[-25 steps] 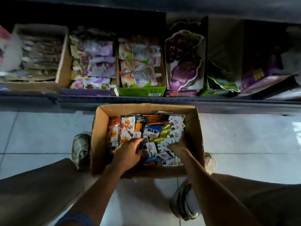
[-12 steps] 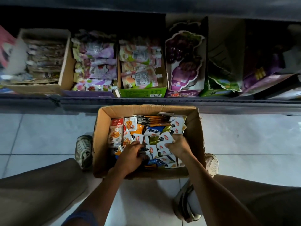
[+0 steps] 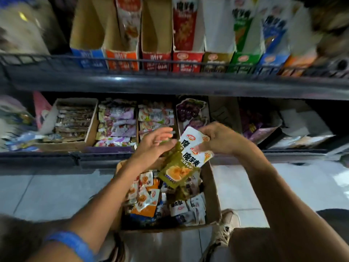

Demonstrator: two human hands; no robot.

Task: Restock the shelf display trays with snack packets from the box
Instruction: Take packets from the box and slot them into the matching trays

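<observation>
Both hands lifted from box (image 3: 211, 188): right hand (image 3: 221, 138) pinching white packets (image 3: 194, 148), left hand (image 3: 156, 142) spread; box holds mixed packets.

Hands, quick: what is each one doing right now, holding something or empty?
Left hand: open, fingers straight, touching the olive-green packets.
Right hand: holding white snack packets, pinched by thumb and fingers.

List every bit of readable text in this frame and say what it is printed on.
"魔芋爽": on the lower white packet that the right hand holds.
"魔": only the first character shows on the white packet above it.
Red oval logos on those packets: too small to read.
Green packets by the left hand: print blurred.
Upper-shelf display trays: blurred, unreadable.
Packets in the box: too small.
</observation>
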